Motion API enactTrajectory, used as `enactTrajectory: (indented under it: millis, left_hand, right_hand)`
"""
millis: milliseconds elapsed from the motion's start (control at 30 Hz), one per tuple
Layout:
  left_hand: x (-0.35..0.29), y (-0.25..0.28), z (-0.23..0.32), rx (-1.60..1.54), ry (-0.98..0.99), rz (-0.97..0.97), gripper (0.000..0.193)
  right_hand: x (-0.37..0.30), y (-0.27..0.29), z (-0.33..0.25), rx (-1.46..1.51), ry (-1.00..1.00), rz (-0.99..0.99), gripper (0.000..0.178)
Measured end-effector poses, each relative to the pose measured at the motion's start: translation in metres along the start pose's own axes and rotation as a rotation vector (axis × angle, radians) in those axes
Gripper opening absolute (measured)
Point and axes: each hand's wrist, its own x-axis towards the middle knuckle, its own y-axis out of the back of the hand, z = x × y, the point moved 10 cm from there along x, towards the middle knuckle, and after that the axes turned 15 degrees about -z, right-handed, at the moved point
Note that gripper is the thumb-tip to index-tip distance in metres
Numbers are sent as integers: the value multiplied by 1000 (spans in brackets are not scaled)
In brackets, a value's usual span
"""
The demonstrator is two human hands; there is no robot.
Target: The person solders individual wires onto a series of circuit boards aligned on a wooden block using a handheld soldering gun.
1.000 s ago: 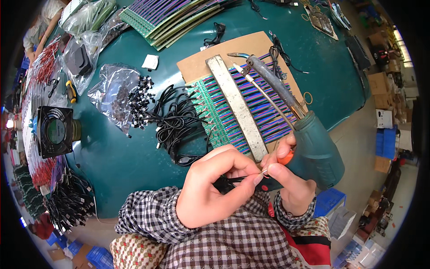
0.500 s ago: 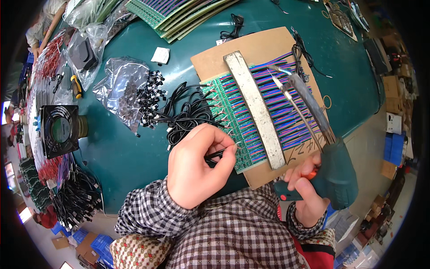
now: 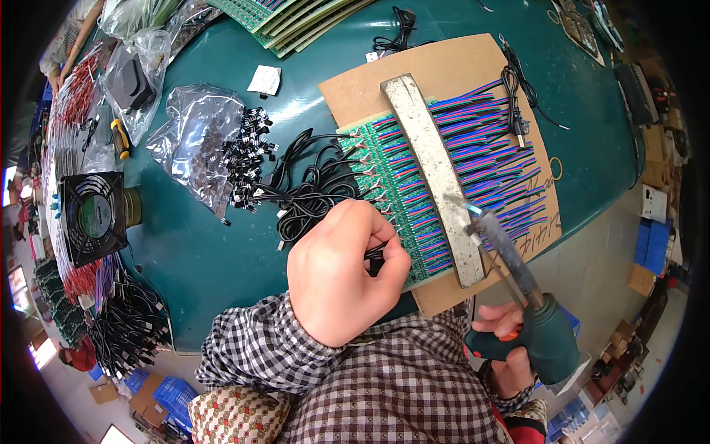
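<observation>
My left hand (image 3: 340, 274) is closed in a pinch on a black cable (image 3: 376, 255) at the near left edge of a green circuit board panel (image 3: 381, 159). White wire ends from other black cables (image 3: 318, 185) meet the panel's left edge. A worn metal bar (image 3: 429, 170) lies across the panel and the blue, red and black wires (image 3: 492, 148) running right from it. My right hand (image 3: 514, 370) grips a dark green soldering gun (image 3: 555, 344). Its tip hangs over the bar's lower half, apart from my left fingers. The pinched cable end is mostly hidden.
Brown cardboard (image 3: 355, 92) lies beneath the panel. Left of the cables are a plastic bag (image 3: 196, 140) with small black connectors, a yellow-black screwdriver (image 3: 120, 139) and a fan (image 3: 92, 214). More green panels (image 3: 296, 29) are stacked at the back.
The soldering gun has swung toward me, its tip passing from above the wires to above the metal bar. My left hand has shifted slightly right, still pinching the cable.
</observation>
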Motion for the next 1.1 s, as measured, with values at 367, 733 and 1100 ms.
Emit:
enactTrajectory:
  millis: [367, 733, 1100]
  left_hand:
    - [-1, 1, 0, -9, -12, 31, 12]
    - [0, 0, 0, 36, -6, 20, 14]
    - [-1, 1, 2, 50, -22, 28, 14]
  right_hand:
    - [-20, 6, 27, -308, 4, -94, 37]
    - [-18, 4, 33, -238, -28, -67, 37]
    - [-16, 0, 32, -235, -10, -90, 42]
